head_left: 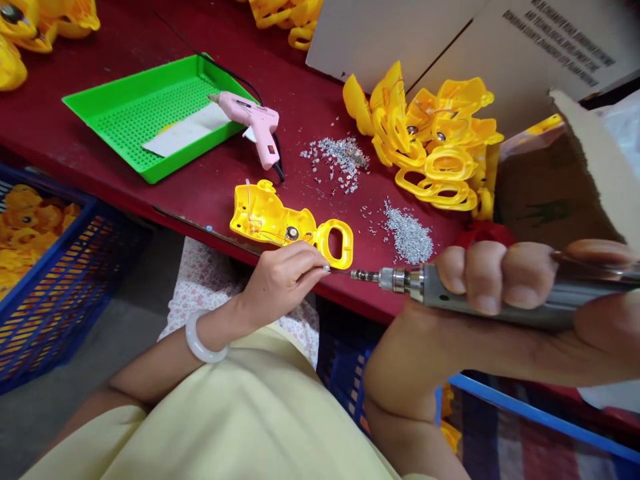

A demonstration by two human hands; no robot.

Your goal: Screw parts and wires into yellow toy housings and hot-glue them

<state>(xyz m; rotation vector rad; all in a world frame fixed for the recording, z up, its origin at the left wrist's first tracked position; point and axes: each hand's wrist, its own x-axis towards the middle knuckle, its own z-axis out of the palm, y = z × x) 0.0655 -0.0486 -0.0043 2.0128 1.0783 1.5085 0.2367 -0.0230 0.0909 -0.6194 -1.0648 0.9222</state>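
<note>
My left hand (283, 283), with a white bangle (205, 337) on the wrist, pinches a tiny metal piece, probably a screw, between its fingertips. That piece sits right at the bit of an electric screwdriver (430, 283), which my right hand (500, 277) grips around its grey metal body. Just above my left hand, a yellow plastic moulded housing (265, 217) with a looped handle lies on the red table (200, 87), apart from both hands. Two loose piles of small silver screws (407, 233) lie to its right.
A heap of yellow moulded parts (430, 147) lies beside an open cardboard box (550, 180). A pink glue gun (250, 120) rests on a green perforated tray (125, 127). A blue crate (50, 280) of yellow parts stands on the floor at left.
</note>
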